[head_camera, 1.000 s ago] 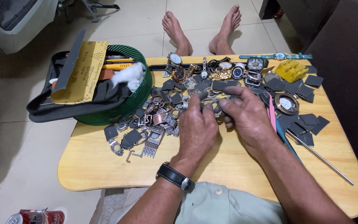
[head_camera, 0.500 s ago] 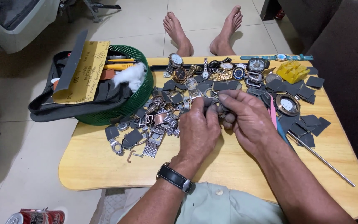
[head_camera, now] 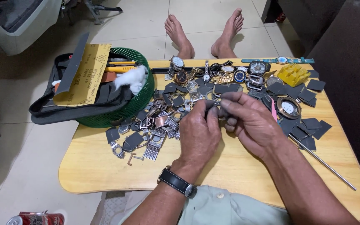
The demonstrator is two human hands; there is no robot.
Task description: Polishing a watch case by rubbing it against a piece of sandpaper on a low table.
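Since a second ago the hands have drawn closer together and lifted slightly off the heap; the table and everything on it lies as before.

Left hand (head_camera: 198,133), watch on its wrist, is curled, thumb and fingertips pinched on a small dark grey piece (head_camera: 210,105). It looks like one of the abrasive squares, though the fingers hide most of it. Right hand (head_camera: 251,123) meets it from the other side, fingers closed round the same spot. Whether a watch part sits inside that pinch I cannot tell. Both hands work just above the middle of the table (head_camera: 105,166), over the near edge of the pile, probably so that anything dropped lands among its own kind.

Pile of watch parts (head_camera: 159,121): metal bands, links, cases, loosely heaped left of the hands. Whole watches (head_camera: 213,71) are lined along the far edge, faces up, apart from the scrap. Grey squares (head_camera: 309,125) are scattered to the right, near the right hand. A round gold-rimmed case (head_camera: 289,107) lies among them. A thin steel rod (head_camera: 321,160) lies slantwise toward the right corner. A yellow block (head_camera: 292,74) sits at the far right.

Containers: a green basket (head_camera: 140,102) overhangs the table's left corner, holding a white cloth (head_camera: 130,79) and yellow-handled tools (head_camera: 119,66). A black bag (head_camera: 63,112) lies open against it, with a yellow sandpaper sheet (head_camera: 86,75) on top.

Bare feet (head_camera: 205,33) are beyond the table; a can (head_camera: 34,218) stands on the floor, near left.
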